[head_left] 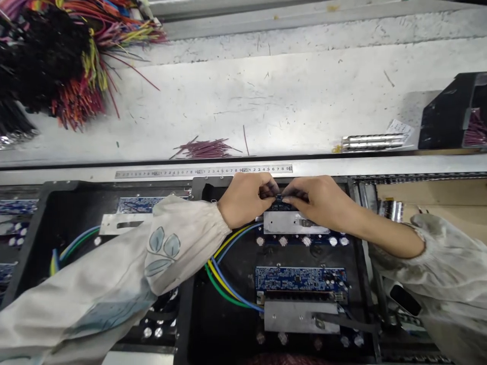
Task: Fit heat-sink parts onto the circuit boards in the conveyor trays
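Note:
My left hand [247, 198] and my right hand [323, 203] meet over the back edge of the upper blue circuit board [280, 206] in a black tray [224, 339]. Thumb and fingers of each are pinched, with the fingertips close together. Whatever they grip is too small and too hidden to name. Just in front of the fingers, a flat metal plate [283, 223] lies on this board. A lower circuit board [297, 279] sits nearer to me in the same tray, with its own metal plate [289, 317]. Yellow, blue and green wires [224, 284] curve along the left of both boards.
Behind the tray runs a steel ruler [205, 171]. Purple wires [207, 148] lie in a pile on the white bench [297, 101]. Bundled coloured wires [76, 66] fill the back left. A black bin [449, 111] and metal strips [373, 142] are at right.

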`<state>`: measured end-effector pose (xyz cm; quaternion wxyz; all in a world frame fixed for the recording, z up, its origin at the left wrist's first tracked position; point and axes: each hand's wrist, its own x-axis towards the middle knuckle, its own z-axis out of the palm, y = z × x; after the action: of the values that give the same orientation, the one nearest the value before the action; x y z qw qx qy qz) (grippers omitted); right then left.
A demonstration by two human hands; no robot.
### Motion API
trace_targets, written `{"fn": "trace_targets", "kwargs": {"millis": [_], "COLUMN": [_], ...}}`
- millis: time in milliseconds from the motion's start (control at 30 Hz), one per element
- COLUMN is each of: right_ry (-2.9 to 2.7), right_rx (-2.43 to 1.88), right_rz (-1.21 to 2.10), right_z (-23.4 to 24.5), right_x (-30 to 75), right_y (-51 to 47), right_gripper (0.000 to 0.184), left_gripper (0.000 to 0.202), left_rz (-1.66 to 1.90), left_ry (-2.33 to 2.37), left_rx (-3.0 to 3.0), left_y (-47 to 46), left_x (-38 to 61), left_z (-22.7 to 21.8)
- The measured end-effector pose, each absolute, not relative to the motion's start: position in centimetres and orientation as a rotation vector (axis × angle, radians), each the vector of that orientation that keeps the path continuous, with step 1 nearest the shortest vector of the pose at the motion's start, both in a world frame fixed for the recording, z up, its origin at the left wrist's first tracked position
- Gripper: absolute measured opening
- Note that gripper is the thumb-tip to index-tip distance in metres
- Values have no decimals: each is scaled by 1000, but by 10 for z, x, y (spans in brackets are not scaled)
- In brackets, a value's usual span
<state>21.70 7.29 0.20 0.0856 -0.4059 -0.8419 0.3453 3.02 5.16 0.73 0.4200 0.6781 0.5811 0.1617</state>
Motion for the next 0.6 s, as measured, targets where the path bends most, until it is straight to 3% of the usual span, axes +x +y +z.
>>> {"fn": "trace_targets", "kwargs": {"millis": [600], "right_ry": [-2534], "right_rx": [-1256], "right_rz": [1052], "right_z": [5], "right_x": [216], "right_y": [74], "right_gripper": [8], "left_gripper": [10], "left_rz": [447], "left_ry": [1398], "left_rx": [1711], "left_y": [52], "left_x": [27], "left_z": [3]}}
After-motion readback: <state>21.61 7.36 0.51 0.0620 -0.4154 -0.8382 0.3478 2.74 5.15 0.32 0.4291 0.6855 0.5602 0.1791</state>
